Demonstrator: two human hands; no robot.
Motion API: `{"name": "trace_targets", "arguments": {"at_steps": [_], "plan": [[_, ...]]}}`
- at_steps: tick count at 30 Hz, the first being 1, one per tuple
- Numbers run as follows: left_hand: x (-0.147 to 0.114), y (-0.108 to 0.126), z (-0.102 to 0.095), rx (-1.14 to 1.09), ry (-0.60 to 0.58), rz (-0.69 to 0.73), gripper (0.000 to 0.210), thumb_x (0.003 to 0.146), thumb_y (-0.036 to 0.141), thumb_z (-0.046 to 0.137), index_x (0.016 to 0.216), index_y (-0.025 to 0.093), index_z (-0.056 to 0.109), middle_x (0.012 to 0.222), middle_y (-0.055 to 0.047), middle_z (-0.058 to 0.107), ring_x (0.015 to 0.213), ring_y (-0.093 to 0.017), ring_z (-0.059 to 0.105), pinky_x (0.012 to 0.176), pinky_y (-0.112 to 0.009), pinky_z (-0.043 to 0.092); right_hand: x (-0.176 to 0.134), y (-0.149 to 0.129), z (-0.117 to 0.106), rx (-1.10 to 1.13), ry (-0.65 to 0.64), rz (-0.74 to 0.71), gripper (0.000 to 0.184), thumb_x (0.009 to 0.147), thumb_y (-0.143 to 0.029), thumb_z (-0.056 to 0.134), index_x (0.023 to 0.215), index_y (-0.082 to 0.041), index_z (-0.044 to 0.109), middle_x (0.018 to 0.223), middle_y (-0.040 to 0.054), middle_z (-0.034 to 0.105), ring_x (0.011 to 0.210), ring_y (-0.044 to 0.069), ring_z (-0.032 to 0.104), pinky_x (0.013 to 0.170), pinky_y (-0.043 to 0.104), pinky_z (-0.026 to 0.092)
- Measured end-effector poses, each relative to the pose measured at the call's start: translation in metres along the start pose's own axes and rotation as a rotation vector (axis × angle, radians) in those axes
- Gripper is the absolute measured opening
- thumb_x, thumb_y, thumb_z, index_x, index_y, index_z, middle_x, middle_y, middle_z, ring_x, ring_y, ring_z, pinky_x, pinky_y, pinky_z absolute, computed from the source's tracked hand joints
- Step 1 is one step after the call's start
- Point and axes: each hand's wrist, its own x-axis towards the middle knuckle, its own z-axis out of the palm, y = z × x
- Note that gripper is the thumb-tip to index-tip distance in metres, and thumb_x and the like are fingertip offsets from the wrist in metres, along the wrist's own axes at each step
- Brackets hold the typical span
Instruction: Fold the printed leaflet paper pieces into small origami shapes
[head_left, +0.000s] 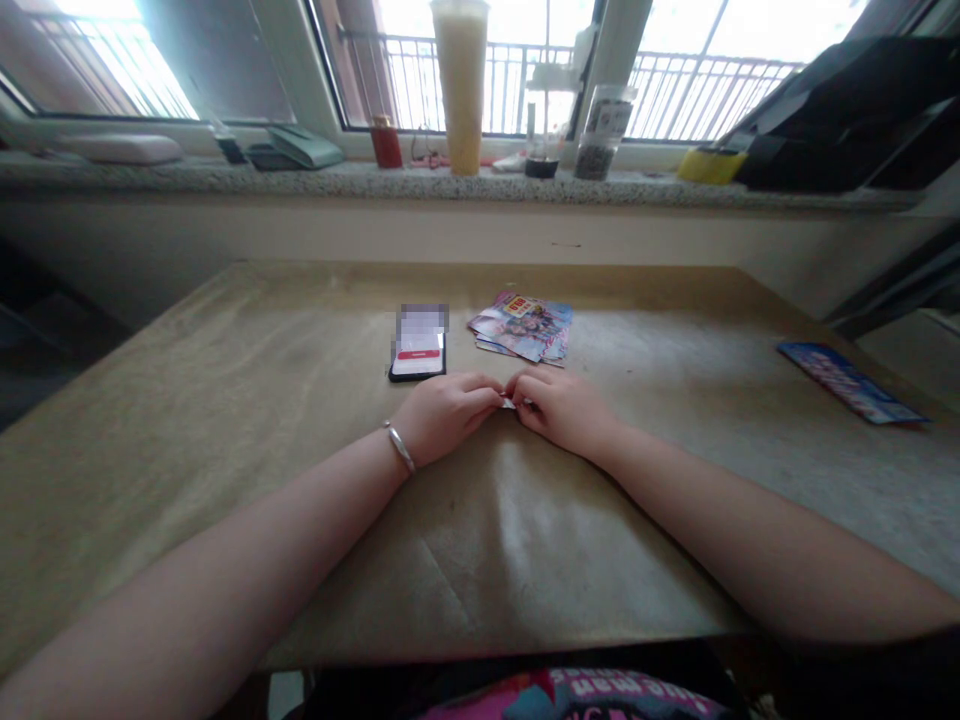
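Note:
Over the middle of the table my left hand (452, 408) and my right hand (564, 408) meet, fingertips pinched together. Between them shows a small whitish piece (508, 403), mostly hidden by the fingers; its kind cannot be made out. A silver bracelet (400, 447) circles my left wrist. Just beyond my left hand lies a phone (418, 367) with a lit screen, part of it blurred out. A loose pile of colourful printed packets or cards (525, 327) lies flat just beyond my right hand.
A long blue printed packet (851, 383) lies at the table's right side. Along the granite windowsill (360, 180) stand a tall cup of yellowish drink (461, 90), a red jar (385, 143), a clear container (602, 135), a yellow object (711, 165) and a black bag (832, 120).

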Motion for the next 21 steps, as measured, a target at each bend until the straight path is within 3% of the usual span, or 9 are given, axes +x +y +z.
{"name": "trace_targets", "arguments": {"at_steps": [10, 21], "plan": [[0.0, -0.003, -0.002, 0.002, -0.134, 0.004, 0.014, 0.088, 0.017, 0.052, 0.092, 0.017, 0.065, 0.089, -0.003, 0.068, 0.084, -0.015, 0.061, 0.078, -0.026, 0.047, -0.001, 0.0, -0.003, -0.062, -0.08, -0.122, 0.016, 0.088, -0.019, 0.05, 0.089, -0.017, 0.066, 0.087, 0.0064, 0.067, 0.083, 0.018, 0.057, 0.074, 0.028, 0.042], [0.002, 0.006, -0.012, 0.201, -0.269, -0.015, 0.018, 0.09, 0.02, 0.05, 0.087, 0.017, 0.068, 0.08, -0.004, 0.062, 0.075, -0.015, 0.057, 0.068, -0.026, 0.044, -0.003, 0.004, -0.01, -0.072, -0.103, -0.194, 0.018, 0.088, -0.022, 0.051, 0.092, -0.018, 0.068, 0.091, 0.0068, 0.068, 0.083, 0.019, 0.057, 0.077, 0.032, 0.044]]}}
